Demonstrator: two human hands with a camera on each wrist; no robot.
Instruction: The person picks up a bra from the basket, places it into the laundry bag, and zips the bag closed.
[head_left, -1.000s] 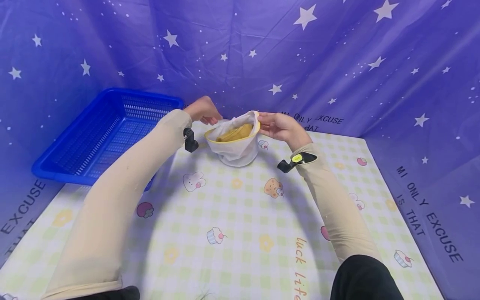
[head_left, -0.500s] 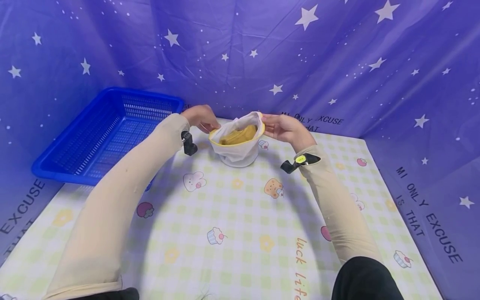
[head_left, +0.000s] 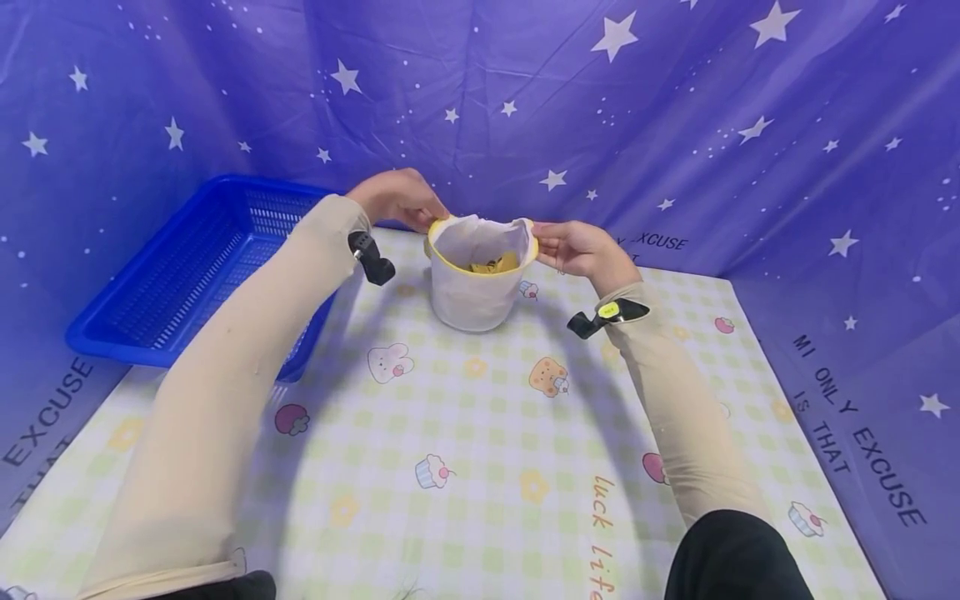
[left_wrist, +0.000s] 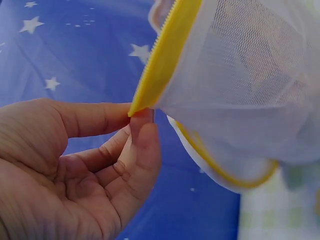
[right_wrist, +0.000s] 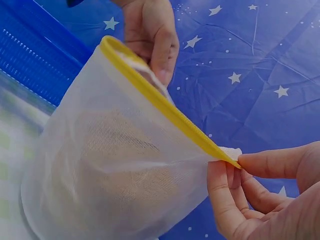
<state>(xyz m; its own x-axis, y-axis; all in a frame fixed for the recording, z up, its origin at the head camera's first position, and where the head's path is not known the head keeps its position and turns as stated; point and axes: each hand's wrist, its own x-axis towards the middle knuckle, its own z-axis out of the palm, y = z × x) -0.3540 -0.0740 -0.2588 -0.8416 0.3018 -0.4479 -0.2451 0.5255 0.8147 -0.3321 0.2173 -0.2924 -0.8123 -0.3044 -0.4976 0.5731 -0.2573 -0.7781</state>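
Note:
A white mesh laundry bag (head_left: pixel 474 300) with a yellow zipper rim stands upright at the back of the table, its mouth spread wide. Down inside it lies a yellow cloth item (head_left: pixel 495 264), only partly visible. My left hand (head_left: pixel 401 198) pinches the left side of the rim; the left wrist view shows thumb and fingers at the yellow zipper edge (left_wrist: pixel 162 62). On the opposite side, my right hand (head_left: pixel 577 248) pinches the rim too, thumb over fingers. A yellow-edged white flap (left_wrist: pixel 225 165) hangs beside the bag in the left wrist view.
A blue plastic basket (head_left: pixel 120 354) with slotted sides stands at the back left, behind my left forearm. The checked tablecloth (head_left: pixel 480 417) covers the table. A purple star-printed curtain (head_left: pixel 480 100) rises close behind the bag and along both sides.
My left hand has closed on the rim and risen, lifting the bag's left side. The sagging bag now stands taller, and the yellow cloth sits lower in it. My right hand has shifted slightly right.

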